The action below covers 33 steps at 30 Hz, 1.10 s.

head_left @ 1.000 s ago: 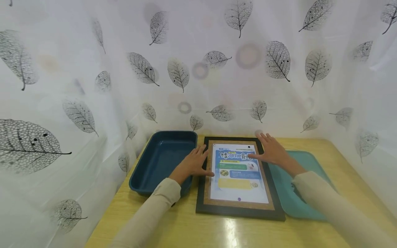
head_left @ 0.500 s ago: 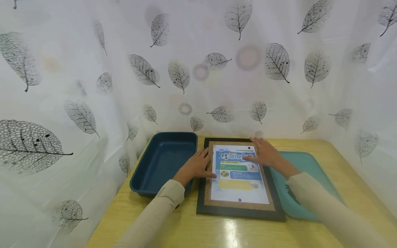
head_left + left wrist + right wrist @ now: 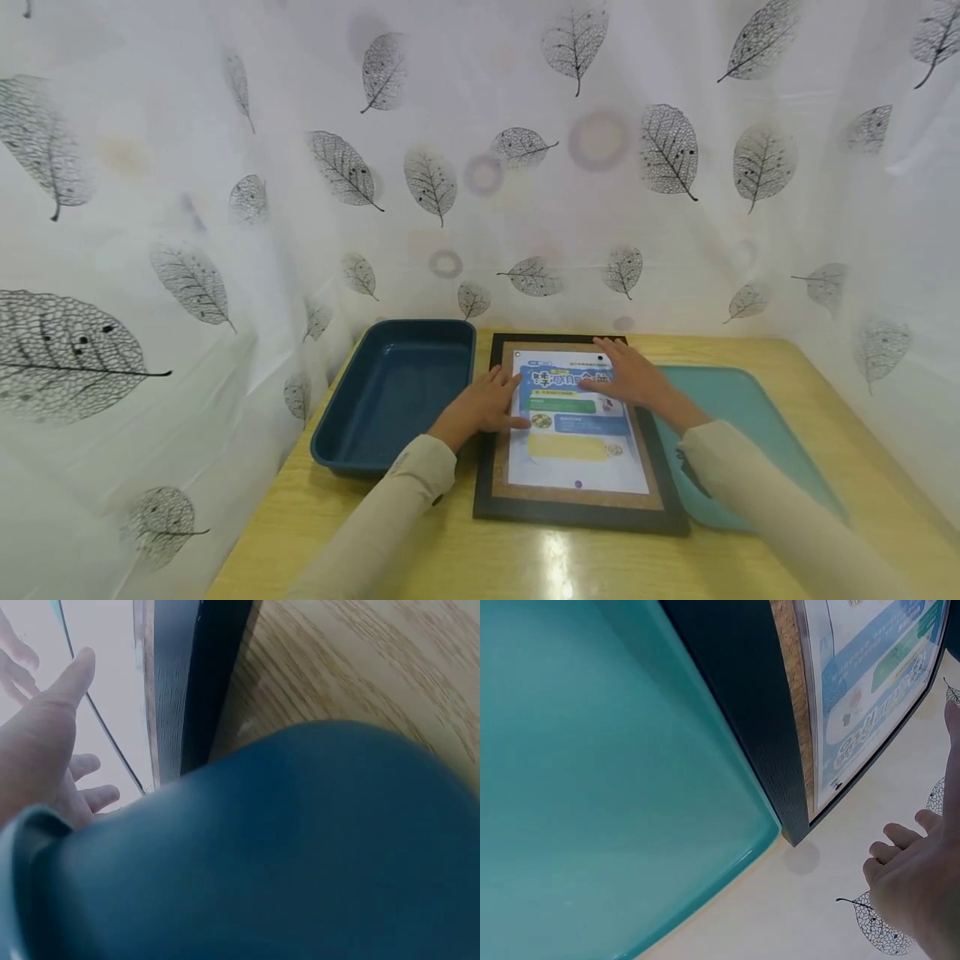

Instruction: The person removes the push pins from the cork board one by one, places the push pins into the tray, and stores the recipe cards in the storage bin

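Altogether, I count two hands, my left hand [image 3: 480, 408] and my right hand [image 3: 628, 379], plus one framed board [image 3: 581, 514], one printed sheet [image 3: 577, 467] in it, one dark blue basin [image 3: 397, 396] and one teal tray [image 3: 738, 425]. One wooden surface [image 3: 600, 571] carries the lot, and one white curtain [image 3: 450, 92] with many dark leaf prints hangs behind and along the sides.

The framed board lies flat between the basin on my left and the tray on my right, its far edge close to the curtain. It is a tall rectangle with a wide black border and a narrow cork-brown strip inside that. The printed sheet is white at the margins and pale blue within: large heading characters near the top, then a green band, a blue band and a yellow block lower down. A dark dot marks its upper right corner, and a purple one sits near the bottom edge.

Both hands are spread wide, thumbs well away from the fingers, and neither is wrapped around anything. My left is over the board's left side; my right is over its upper right part — whether either one actually touches it, I cannot tell.
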Tool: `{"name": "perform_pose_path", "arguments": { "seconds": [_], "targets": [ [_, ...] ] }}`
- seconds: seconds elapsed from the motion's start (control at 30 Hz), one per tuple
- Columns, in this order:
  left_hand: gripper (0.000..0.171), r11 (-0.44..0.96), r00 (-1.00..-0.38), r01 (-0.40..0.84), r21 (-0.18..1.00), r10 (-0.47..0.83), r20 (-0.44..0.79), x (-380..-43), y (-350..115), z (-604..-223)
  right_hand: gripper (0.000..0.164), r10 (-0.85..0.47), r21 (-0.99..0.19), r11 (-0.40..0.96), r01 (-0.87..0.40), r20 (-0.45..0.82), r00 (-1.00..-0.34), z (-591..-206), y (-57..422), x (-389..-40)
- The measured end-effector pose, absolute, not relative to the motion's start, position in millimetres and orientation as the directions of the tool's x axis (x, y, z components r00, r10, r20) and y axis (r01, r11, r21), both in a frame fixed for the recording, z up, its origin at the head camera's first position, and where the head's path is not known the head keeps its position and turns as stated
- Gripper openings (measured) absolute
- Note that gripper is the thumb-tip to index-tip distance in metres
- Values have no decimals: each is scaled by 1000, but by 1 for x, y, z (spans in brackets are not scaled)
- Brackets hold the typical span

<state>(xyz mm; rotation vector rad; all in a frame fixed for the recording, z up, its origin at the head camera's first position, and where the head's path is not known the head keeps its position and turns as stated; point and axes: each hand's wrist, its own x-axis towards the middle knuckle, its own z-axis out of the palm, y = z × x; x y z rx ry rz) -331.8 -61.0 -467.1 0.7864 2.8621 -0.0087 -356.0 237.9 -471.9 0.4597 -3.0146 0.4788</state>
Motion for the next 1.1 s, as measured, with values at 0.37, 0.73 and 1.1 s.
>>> {"name": "perform_pose_path", "arguments": {
  "seconds": [0.37,0.73,1.1],
  "targets": [
    [96,861,-846,509,-7,499,-189,-333,-56,-469,100,-287,-309,899,-309,117,-951,-477,228,-360],
    [95,882,-852,469,38,463,-246,-338,-49,-474,100,-271,-306,908,-286,91,-958,-482,223,-365],
    [99,917,-855,373,145,400,-331,-343,-48,-469,94,-288,-321,896,-307,108,-952,-483,214,-366]
  ]
}}
